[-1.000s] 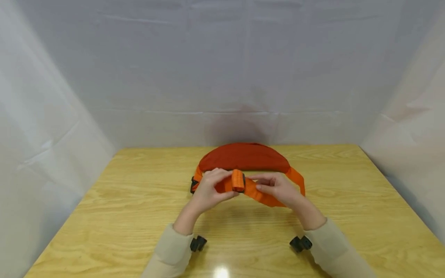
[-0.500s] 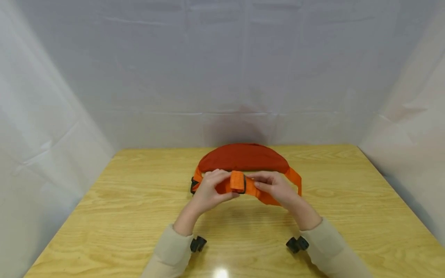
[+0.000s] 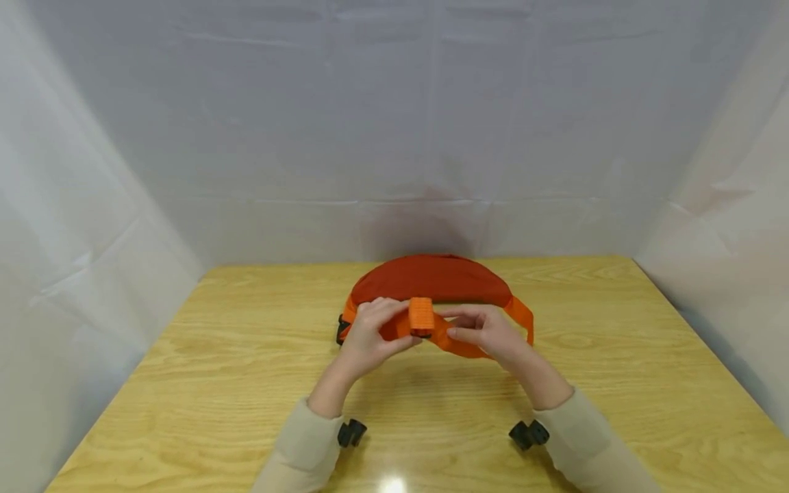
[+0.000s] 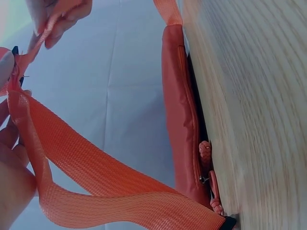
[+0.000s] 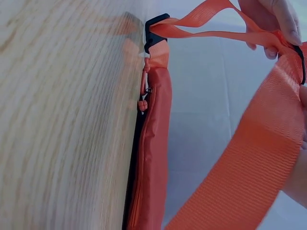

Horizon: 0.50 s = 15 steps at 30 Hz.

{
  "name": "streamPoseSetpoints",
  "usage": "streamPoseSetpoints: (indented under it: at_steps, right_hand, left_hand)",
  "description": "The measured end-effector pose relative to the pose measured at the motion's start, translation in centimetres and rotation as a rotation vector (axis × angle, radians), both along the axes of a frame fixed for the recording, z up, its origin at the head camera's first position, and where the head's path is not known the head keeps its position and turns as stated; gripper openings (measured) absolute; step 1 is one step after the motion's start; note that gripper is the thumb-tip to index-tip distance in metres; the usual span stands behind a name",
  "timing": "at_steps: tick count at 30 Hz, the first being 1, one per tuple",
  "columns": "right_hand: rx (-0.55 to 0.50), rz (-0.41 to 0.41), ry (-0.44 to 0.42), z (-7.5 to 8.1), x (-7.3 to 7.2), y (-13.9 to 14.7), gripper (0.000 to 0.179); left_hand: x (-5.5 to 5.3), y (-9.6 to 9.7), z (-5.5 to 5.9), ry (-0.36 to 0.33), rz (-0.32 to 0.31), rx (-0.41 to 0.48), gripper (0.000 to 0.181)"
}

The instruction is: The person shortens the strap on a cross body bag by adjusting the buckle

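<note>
A red waist bag [image 3: 431, 279] lies on the table behind both hands, its orange webbing strap [image 3: 459, 347] raised off the tabletop towards me. My left hand [image 3: 366, 335] holds the strap between thumb and fingers, beside a folded loop [image 3: 422, 316] at a black slider [image 5: 301, 57]. Just right of that loop, my right hand [image 3: 496, 337] pinches the strap. In the right wrist view a black buckle [image 5: 156, 32] joins the strap to the bag's end, near a zip with a red cord pull [image 5: 143, 104]. The left fingertips are partly hidden behind the webbing.
The bag sits on a light wooden table [image 3: 246, 383] close to its back edge. Pale grey sheeting [image 3: 394, 123] hangs behind and at both sides. Black camera mounts [image 3: 351, 433] are on both sleeves at the wrists.
My right hand has shifted slightly left with the strap. The folded loop has tilted, so the slider's black edge shows less in the head view. The bag stays put.
</note>
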State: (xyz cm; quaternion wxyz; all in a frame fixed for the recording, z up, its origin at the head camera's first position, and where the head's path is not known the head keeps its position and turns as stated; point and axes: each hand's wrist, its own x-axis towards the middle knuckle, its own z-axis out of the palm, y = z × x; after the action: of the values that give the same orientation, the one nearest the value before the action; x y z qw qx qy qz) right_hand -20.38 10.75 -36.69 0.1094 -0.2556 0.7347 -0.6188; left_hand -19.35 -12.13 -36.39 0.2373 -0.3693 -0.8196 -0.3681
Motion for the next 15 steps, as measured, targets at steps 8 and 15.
streamPoseSetpoints:
  at_steps: [8,15]
  right_hand:
    - [0.016,0.000,0.018,0.11,0.07,0.16,0.032]
    - [0.006,-0.014,0.023,0.21,0.15,-0.17,0.029]
  left_hand:
    - [-0.22,-0.23,-0.05,-0.010,-0.033,-0.018,0.045]
    - [-0.28,-0.43,0.01,-0.020,-0.068,-0.052,0.043]
